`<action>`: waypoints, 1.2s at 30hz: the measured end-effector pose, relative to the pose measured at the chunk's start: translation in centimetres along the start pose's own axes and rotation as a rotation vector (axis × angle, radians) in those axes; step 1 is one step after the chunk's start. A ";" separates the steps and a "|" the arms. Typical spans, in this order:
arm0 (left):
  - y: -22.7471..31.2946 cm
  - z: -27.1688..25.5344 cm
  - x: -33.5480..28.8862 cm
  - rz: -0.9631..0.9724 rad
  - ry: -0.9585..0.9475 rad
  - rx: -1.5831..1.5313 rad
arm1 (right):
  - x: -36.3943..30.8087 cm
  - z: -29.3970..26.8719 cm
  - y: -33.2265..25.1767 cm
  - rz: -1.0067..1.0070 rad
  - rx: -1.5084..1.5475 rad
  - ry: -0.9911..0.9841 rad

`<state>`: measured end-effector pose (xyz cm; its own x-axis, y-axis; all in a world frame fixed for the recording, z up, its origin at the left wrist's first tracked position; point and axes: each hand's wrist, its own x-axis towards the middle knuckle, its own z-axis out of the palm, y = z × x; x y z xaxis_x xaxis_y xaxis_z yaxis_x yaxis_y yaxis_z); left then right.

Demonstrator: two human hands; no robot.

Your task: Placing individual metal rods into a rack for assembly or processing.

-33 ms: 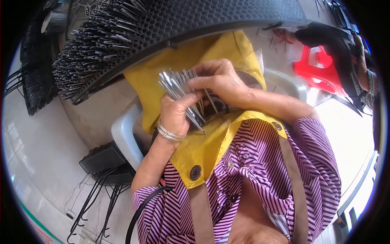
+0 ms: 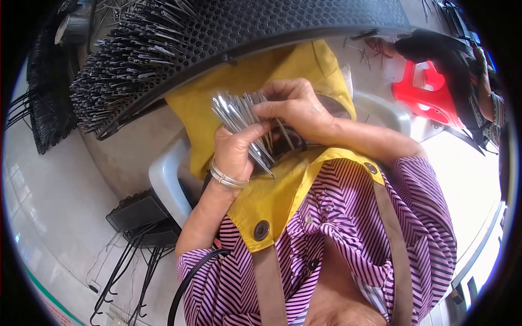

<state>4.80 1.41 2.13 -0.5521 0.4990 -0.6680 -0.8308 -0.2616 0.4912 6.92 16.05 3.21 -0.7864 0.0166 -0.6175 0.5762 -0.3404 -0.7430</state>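
Observation:
A fanned bundle of thin silvery metal rods (image 2: 228, 111) lies in my left hand (image 2: 234, 149), whose thumb presses across it above my lap. My right hand (image 2: 298, 108) is closed at the right side of the bundle, thumb and fingers pinching. One rod (image 2: 285, 133) sticks down from below those fingers, at an angle to the rest. The fingertips of my right hand are partly hidden behind the rods. Under both hands hangs my yellow apron (image 2: 261, 190).
Beyond my hands stands a black perforated rack (image 2: 288, 19); many slender metal pieces (image 2: 136, 60) stand in its left holes. A pale blue chair (image 2: 168, 168) is around me. Black hooked frames (image 2: 130, 261) lie left. At right are a red stool (image 2: 421, 89) and another person's arm (image 2: 484, 87).
The lower end of the single rod under my right fingers has swung slightly to the right. My left hand and the bundle look almost unchanged.

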 end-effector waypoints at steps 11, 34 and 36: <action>-0.1 0.2 0.3 -0.019 0.040 0.010 | 1.4 -0.5 0.8 -0.175 0.046 0.179; -0.5 -0.1 0.6 0.119 0.055 0.092 | 2.5 -1.7 -0.6 -0.219 0.063 -0.053; -0.4 -0.1 0.4 0.122 0.056 0.103 | 2.1 -2.0 -1.0 -0.184 0.043 -0.072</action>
<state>4.93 1.70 1.59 -0.6540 0.4210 -0.6285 -0.7472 -0.2299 0.6235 5.09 18.30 2.12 -0.8925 0.0151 -0.4507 0.4124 -0.3774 -0.8292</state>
